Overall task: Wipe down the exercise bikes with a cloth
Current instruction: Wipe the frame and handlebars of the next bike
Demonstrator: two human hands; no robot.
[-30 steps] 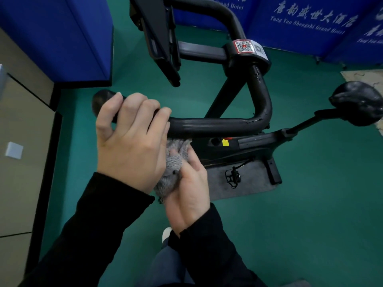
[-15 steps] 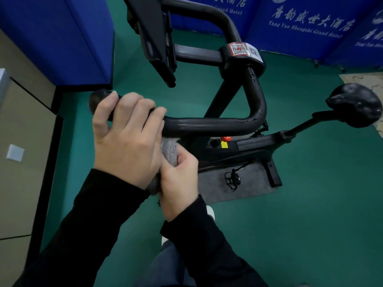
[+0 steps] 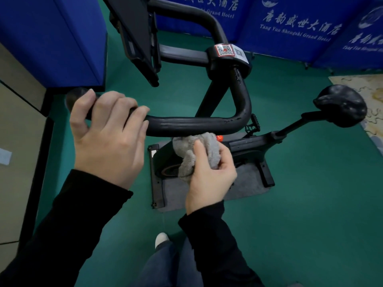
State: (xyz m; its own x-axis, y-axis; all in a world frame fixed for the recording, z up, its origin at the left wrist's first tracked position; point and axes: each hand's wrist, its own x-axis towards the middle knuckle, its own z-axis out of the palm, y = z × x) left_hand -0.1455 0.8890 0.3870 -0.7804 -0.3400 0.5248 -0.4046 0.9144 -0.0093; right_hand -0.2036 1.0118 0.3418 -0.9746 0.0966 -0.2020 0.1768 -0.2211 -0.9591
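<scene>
A black exercise bike stands on green floor, its looped handlebar (image 3: 194, 125) crossing the middle of the view. My left hand (image 3: 107, 133) grips the handlebar's left end, fingers curled over the bar. My right hand (image 3: 209, 179) holds a bunched grey fluffy cloth (image 3: 199, 152), thumb over it, and the cloth's top touches the underside of the bar. The bike's console (image 3: 136, 36) tilts at the top, a QR sticker (image 3: 223, 50) marks the handlebar clamp, and the black saddle (image 3: 339, 104) sits at the right.
A grey mat (image 3: 246, 183) lies under the bike's base. Blue partition panels (image 3: 298, 27) with white lettering stand behind, and another blue panel (image 3: 51, 38) at the left beside a beige wall (image 3: 14, 141). A patterned rug (image 3: 369, 104) lies at the right edge. My shoe (image 3: 161, 239) shows below.
My right hand has slid the cloth to the right along the bar's underside, away from my left hand. The left hand keeps its grip on the bar end.
</scene>
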